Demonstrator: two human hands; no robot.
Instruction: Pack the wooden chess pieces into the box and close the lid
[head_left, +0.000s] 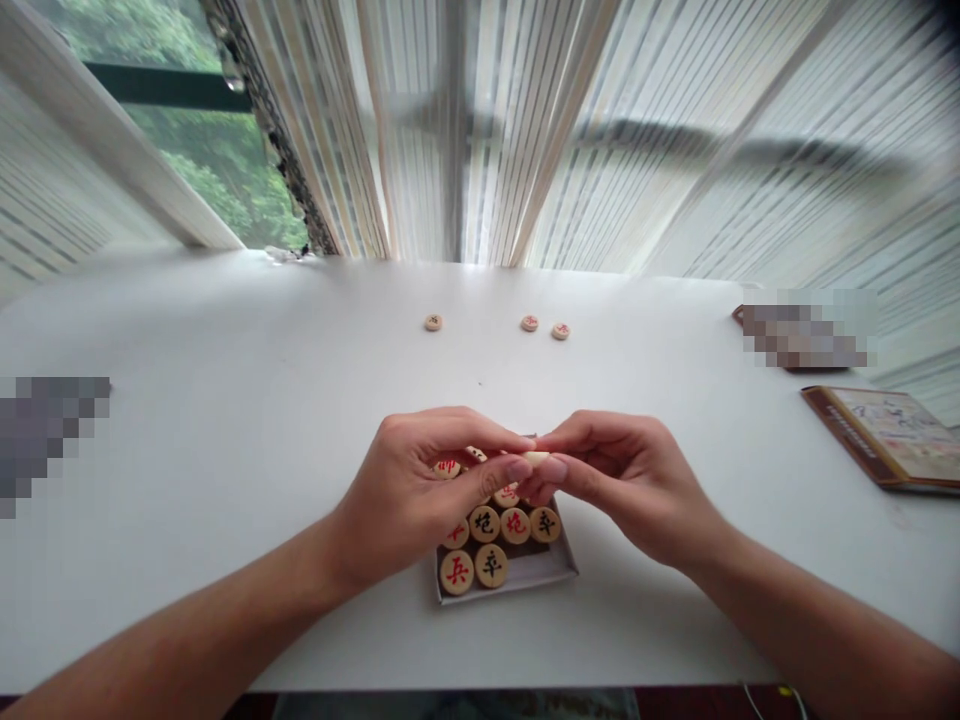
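Between the fingertips of both hands is a pale round Chinese chess piece (pixel 535 459), seen edge-on. My left hand (pixel 442 470) pinches it from the left, and my right hand (pixel 622 480) pinches it from the right. Below them sits a shallow cardboard box (pixel 536 570) on the table. Wooden chess pieces with red or black characters lie in rows inside it, among them a red piece (pixel 457 572) and a black piece (pixel 491 566) in the front row. Bare box floor shows at the front right. My hands cover the back part of the box.
Farther back on the white table (pixel 262 400) lie three loose pieces: one black-marked (pixel 433 323) and two red-marked, a left one (pixel 529 323) and a right one (pixel 560 332). A brown-edged box or book (pixel 889 440) rests at the right. Striped curtains (pixel 480 130) hang behind the table.
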